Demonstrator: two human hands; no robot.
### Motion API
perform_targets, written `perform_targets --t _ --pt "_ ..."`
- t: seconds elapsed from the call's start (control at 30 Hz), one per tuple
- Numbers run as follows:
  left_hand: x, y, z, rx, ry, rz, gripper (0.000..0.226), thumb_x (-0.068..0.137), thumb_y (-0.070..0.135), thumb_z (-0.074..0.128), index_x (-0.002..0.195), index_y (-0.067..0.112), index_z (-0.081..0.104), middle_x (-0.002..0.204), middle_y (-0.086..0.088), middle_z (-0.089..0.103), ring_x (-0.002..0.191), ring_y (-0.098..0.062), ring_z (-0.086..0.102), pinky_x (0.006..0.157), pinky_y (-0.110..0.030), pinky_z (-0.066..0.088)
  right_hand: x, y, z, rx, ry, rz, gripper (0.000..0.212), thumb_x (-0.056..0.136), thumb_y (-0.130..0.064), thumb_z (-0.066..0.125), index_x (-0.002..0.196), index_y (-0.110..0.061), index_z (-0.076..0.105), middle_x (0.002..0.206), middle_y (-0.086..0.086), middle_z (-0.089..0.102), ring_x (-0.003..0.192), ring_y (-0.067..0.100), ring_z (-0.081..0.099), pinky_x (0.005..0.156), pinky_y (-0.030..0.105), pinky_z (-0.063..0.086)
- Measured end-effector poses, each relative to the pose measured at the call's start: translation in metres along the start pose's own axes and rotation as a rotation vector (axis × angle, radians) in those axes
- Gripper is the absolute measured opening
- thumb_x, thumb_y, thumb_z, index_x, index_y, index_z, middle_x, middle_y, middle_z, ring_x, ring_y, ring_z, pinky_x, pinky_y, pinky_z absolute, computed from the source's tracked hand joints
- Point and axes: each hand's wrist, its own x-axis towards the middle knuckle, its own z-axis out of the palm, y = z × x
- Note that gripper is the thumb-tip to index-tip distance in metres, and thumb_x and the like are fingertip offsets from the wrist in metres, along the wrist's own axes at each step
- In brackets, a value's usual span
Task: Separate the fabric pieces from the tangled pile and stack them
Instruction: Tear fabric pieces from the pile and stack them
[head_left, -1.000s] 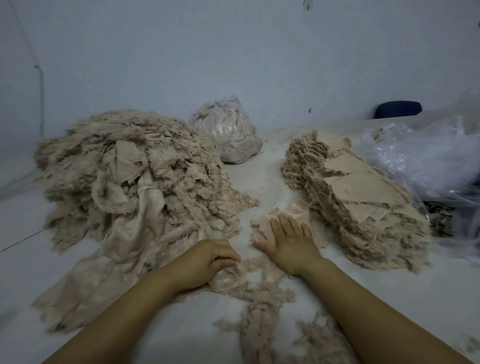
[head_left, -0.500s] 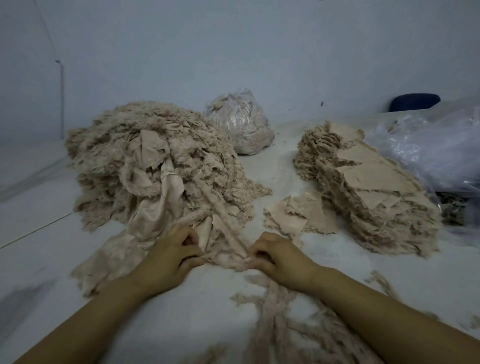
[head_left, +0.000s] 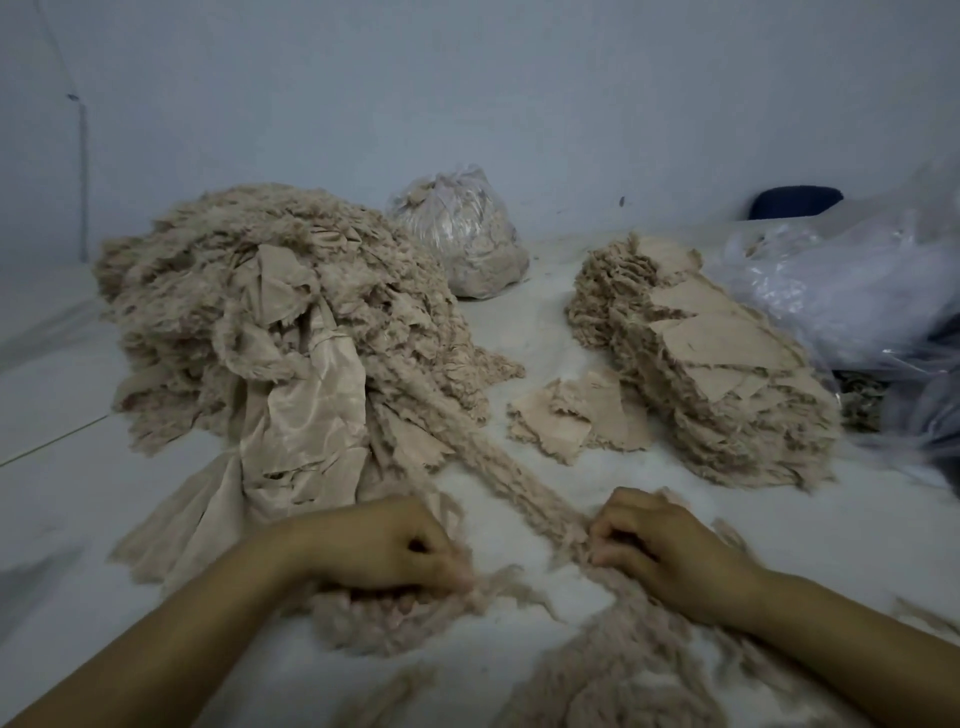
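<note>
Tangled pile (head_left: 270, 322) sits far left on table (head_left: 57, 499), its frayed rope-like strand (head_left: 519, 483) trailing toward you. Your left hand (head_left: 384, 551) is curled, gripping fluffy clump (head_left: 384, 618). Your right hand (head_left: 660, 545) pinches strand end. Pull apart slowly, low over table, so the piece slips free without dragging pile. Small stack (head_left: 576, 415) and big stack (head_left: 717, 374) wait right; lay piece flat there.

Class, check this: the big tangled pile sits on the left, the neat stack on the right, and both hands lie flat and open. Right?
Not quite. The head view shows the left hand and right hand curled, gripping frayed fabric strands. Tangled pile left, neat stack right: correct.
</note>
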Motion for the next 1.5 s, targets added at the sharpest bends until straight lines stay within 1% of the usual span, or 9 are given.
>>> perform_targets --t 0.17,0.27,0.33,0.5,0.73,1.03,1.2,1.4,1.5 --pt "0.013 -0.017 -0.028 0.105 0.595 0.047 0.006 0.084 0.028 0.069 0.086 0.033 0.067 0.086 0.014 0.067 0.080 0.000 0.061 0.076 -0.021 0.047 0.012 -0.011 -0.003 -0.030 0.087 0.065 0.022 0.087 -0.045 0.059 0.088 -0.025 0.067 0.093 -0.006 0.060 0.090 0.006 0.050 0.082 0.019 0.040" --pt "0.016 -0.036 -0.029 0.313 0.396 -0.096 0.030 0.084 0.039 0.066 0.111 0.024 0.065 0.107 0.013 0.057 0.101 0.001 0.050 0.093 -0.022 0.039 0.029 -0.025 -0.003 -0.013 0.198 0.095 0.024 0.094 -0.040 0.053 0.097 -0.022 0.068 0.095 -0.005 0.061 0.091 0.009 0.051 0.083 0.023 0.040" --pt "0.017 -0.041 -0.023 0.376 0.345 -0.097 0.018 0.090 0.034 0.060 0.093 0.017 0.066 0.090 0.009 0.054 0.086 0.005 0.045 0.083 -0.023 0.038 0.042 -0.042 0.002 0.076 0.152 0.100 0.024 0.094 -0.041 0.053 0.097 -0.025 0.069 0.093 -0.009 0.062 0.085 0.004 0.054 0.077 0.020 0.041" --pt "0.026 -0.026 -0.018 0.008 0.661 0.021 0.021 0.095 0.012 0.052 0.077 0.022 0.053 0.072 0.011 0.053 0.067 0.002 0.048 0.064 -0.016 0.037 0.077 -0.076 0.027 0.296 -0.132 0.260 0.050 0.080 -0.060 0.063 0.083 -0.011 0.064 0.071 0.005 0.060 0.063 0.014 0.054 0.061 0.030 0.042" --pt "0.025 -0.029 -0.035 -0.310 0.763 -0.061 0.021 0.096 0.004 0.045 0.087 0.017 0.058 0.078 0.005 0.056 0.070 -0.005 0.049 0.067 -0.024 0.039 0.094 -0.068 0.025 1.077 0.230 0.423 0.017 0.097 -0.017 0.055 0.095 -0.005 0.067 0.060 0.001 0.064 0.048 0.013 0.055 0.046 0.020 0.043" --pt "0.040 -0.020 -0.026 -0.820 0.519 -0.089 0.027 0.085 0.038 0.057 0.090 0.018 0.074 0.079 0.004 0.073 0.078 -0.012 0.068 0.068 -0.018 0.052 0.102 -0.052 0.019 1.188 0.183 0.442 0.013 0.092 -0.006 0.060 0.103 -0.008 0.054 0.068 0.003 0.067 0.060 0.015 0.061 0.055 0.026 0.052" --pt "0.058 -0.008 -0.026 -0.981 0.547 -0.088 0.062 0.067 0.043 0.075 0.112 0.002 0.065 0.107 -0.023 0.067 0.105 -0.036 0.063 0.102 -0.047 0.044 0.102 -0.051 0.011 1.182 0.061 0.255 0.010 0.094 -0.003 0.054 0.085 -0.005 0.058 0.055 0.003 0.058 0.045 0.010 0.049 0.043 0.019 0.040" --pt "0.072 -0.003 -0.024 -1.300 0.402 -0.169 0.044 0.072 0.025 0.072 0.102 -0.006 0.067 0.089 -0.024 0.068 0.077 -0.030 0.068 0.078 -0.037 0.057 0.099 -0.037 -0.002 1.140 -0.023 0.149 0.009 0.095 -0.002 0.052 0.086 -0.005 0.052 0.049 -0.005 0.051 0.038 0.005 0.034 0.038 0.015 0.027" --pt "0.078 -0.002 -0.025 -1.409 0.589 -0.112 0.031 0.076 0.017 0.068 0.100 -0.002 0.067 0.085 -0.023 0.070 0.070 -0.028 0.070 0.062 -0.034 0.059 0.095 -0.027 -0.004 1.165 -0.033 0.180 0.017 0.092 0.003 0.054 0.106 -0.003 0.047 0.053 0.000 0.053 0.038 0.006 0.035 0.038 0.016 0.030"
